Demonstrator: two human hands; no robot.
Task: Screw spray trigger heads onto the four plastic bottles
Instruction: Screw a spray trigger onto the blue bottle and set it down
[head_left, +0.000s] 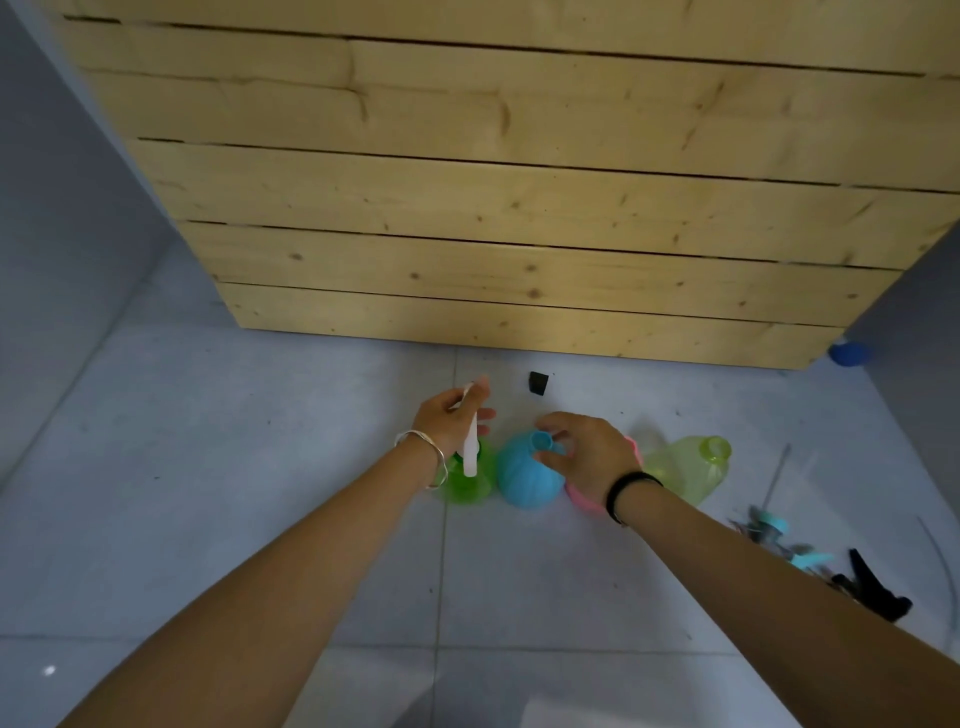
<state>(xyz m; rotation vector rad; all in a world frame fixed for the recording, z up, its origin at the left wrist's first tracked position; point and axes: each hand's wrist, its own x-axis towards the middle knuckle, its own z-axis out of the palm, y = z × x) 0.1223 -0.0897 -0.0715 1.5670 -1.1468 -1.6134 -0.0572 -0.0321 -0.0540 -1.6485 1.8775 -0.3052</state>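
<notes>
Four plastic bottles stand in a row on the tiled floor: green (467, 480), blue (524, 475), pink (582, 499) mostly hidden under my right wrist, and yellow-green (691, 462) with an open neck. My left hand (449, 421) holds a white spray trigger head (471, 447) over the green bottle's top. My right hand (587, 449) has its fingers around the open neck of the blue bottle.
Loose trigger heads, a teal one (779, 535) and a black one (878, 592), lie on the floor at the right with thin dip tubes. A wooden plank crate (519, 208) rises just behind the bottles. A small black piece (538, 383) and a blue cap (849, 353) lie near its base.
</notes>
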